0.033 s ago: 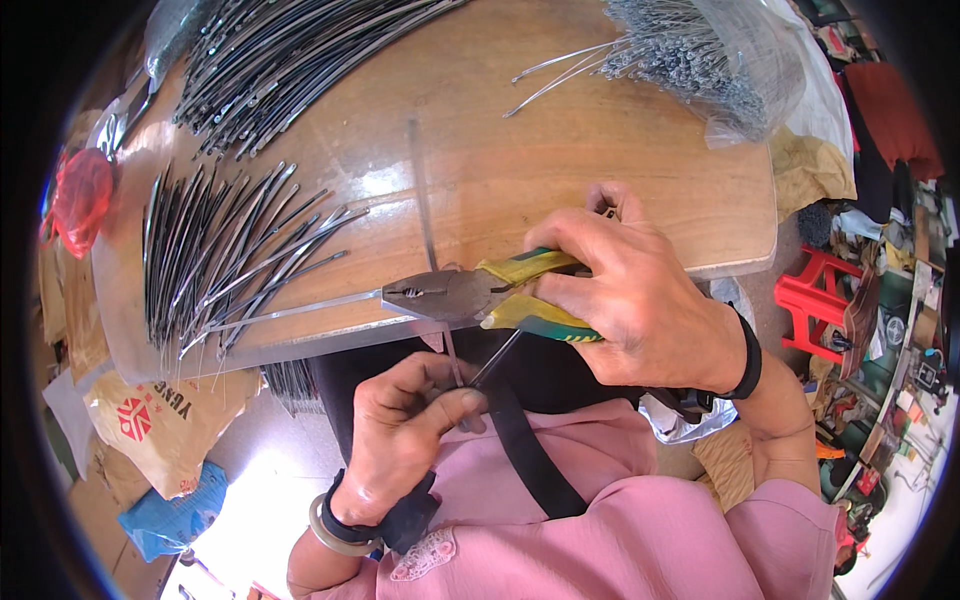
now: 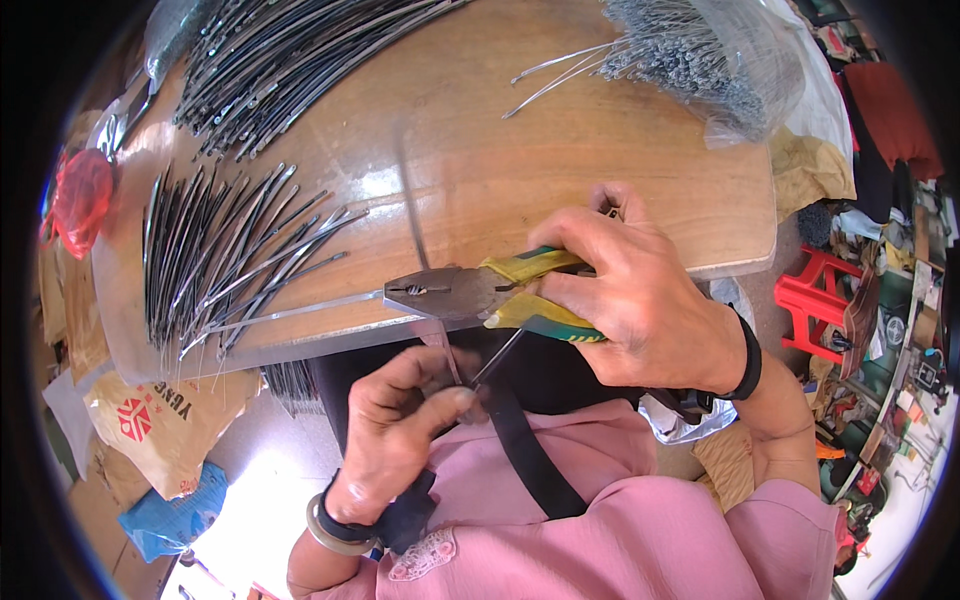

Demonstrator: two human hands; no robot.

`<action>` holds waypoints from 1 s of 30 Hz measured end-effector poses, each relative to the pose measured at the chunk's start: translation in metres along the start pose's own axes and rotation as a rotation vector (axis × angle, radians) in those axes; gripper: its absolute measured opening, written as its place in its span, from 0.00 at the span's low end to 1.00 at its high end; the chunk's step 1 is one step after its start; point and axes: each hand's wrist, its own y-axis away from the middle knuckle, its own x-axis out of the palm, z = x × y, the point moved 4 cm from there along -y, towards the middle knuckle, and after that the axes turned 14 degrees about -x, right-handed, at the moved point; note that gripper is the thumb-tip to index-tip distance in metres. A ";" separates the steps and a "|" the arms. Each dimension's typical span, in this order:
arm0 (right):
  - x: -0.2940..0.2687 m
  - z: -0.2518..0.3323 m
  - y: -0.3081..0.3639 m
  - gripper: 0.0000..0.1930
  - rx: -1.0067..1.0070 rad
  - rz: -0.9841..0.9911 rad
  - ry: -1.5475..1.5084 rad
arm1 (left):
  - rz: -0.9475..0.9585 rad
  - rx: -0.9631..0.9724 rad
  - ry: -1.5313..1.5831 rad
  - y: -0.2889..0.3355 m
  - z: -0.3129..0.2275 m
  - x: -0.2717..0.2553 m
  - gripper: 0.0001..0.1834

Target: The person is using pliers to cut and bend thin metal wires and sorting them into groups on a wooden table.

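My right hand (image 2: 640,300) is wrapped round a pair of pliers (image 2: 450,293) with yellow and green handles, held over the table's near edge. A flat silvery metal strip (image 2: 300,308) reaches from the loose pile to the pliers' jaw tip; whether the jaws grip it I cannot tell. Below the pliers, my left hand (image 2: 395,425) pinches a thin dark metal strip (image 2: 413,215), blurred, that runs up past the jaws over the table. A short dark rod (image 2: 498,358) slants from the pliers' handles to my left fingertips; its ends are hidden.
Dark metal strips lie in a loose pile (image 2: 230,260) on the table's left and a larger bundle (image 2: 290,70) at the back. At the far right, thin grey wires (image 2: 680,70) lie partly in clear plastic. A red stool (image 2: 815,305) stands right of the wooden table (image 2: 560,150).
My left hand has shifted slightly left, and the upper end of the blurred dark strip has swung left. The right hand and pliers have barely moved.
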 end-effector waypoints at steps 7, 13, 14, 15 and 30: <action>-0.011 0.014 -0.007 0.16 -0.023 -0.072 0.002 | 0.167 0.047 -0.146 -0.007 -0.027 -0.005 0.16; -0.003 0.021 -0.009 0.13 -0.045 -0.066 -0.036 | 0.167 -0.448 0.060 -0.004 -0.027 0.015 0.10; -0.003 0.020 -0.010 0.13 -0.050 -0.087 -0.030 | 0.044 -0.361 -0.165 -0.001 -0.037 0.019 0.07; -0.003 0.019 -0.010 0.12 -0.053 -0.108 -0.025 | 0.039 -0.138 -0.357 -0.003 -0.036 0.018 0.06; -0.012 0.031 0.037 0.18 0.280 -0.001 -0.214 | 0.069 0.162 0.039 0.006 -0.021 0.016 0.06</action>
